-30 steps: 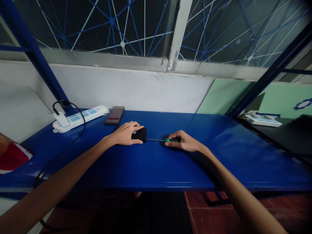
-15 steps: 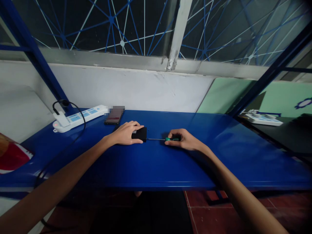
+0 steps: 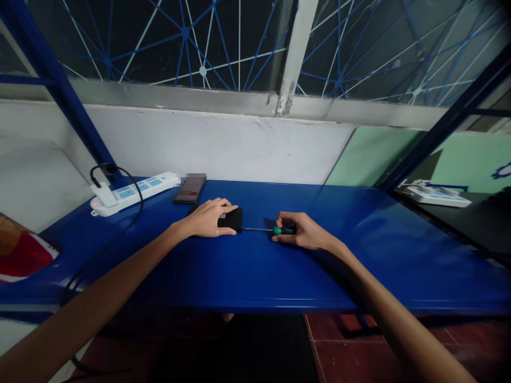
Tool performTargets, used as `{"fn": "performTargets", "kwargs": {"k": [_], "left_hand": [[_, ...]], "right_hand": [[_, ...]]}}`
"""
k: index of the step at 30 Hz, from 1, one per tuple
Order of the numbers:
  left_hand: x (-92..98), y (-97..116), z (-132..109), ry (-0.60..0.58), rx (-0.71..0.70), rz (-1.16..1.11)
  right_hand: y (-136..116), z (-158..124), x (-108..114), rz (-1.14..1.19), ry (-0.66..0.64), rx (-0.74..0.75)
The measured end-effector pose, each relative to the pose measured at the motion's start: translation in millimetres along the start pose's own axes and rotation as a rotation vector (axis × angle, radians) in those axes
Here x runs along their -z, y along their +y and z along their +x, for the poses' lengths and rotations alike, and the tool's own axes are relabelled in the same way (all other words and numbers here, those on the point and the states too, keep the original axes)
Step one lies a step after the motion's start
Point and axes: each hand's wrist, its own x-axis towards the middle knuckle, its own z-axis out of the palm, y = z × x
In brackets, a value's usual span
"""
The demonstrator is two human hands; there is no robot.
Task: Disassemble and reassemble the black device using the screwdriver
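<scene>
My left hand [image 3: 209, 218] grips a black box-shaped device [image 3: 235, 219] lying flat on the blue table, thumb and fingers on its opposite long sides. Most of the device's left part is hidden under the palm. My right hand [image 3: 305, 230] is closed around the green and black handle of a screwdriver [image 3: 278, 230]. The screwdriver lies level, and its thin metal shaft points left with the tip at the right end face of the device. Whether the tip sits in a screw is too small to make out.
Behind my left hand a phone [image 3: 190, 189] lies beside a white power strip [image 3: 133, 192] with a black cable [image 3: 140, 205] plugged in. A red package [image 3: 26, 250] is at the far left. Blue frame posts [image 3: 439, 135] rise at both sides of the blue table [image 3: 247, 282].
The fingers of my right hand have shifted on the screwdriver handle, the thumb lower and more of the green showing. The view has moved slightly; the black device stays in place.
</scene>
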Motion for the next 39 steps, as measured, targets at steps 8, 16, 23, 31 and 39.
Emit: {"fn": "performTargets", "kwargs": {"k": [8,16,23,31,39], "left_hand": [[-0.9,-2,0,-0.005,-0.002,0.014],[0.9,1,0,-0.008,0.006,0.007],[0.8,1,0,-0.013,0.013,0.003],[1.6,3,0,-0.011,0.016,0.011],[-0.6,1,1,-0.002,0.012,0.018]], "right_hand": [[1,1,-2,0.034,0.015,-0.026],[2,1,-1,0.037,-0.006,-0.027],[1,1,-3,-0.017,0.004,-0.029],[-7,0,0,-0.165,-0.021,-0.105],[-3,-1,-1,-0.17,0.034,-0.039]]}}
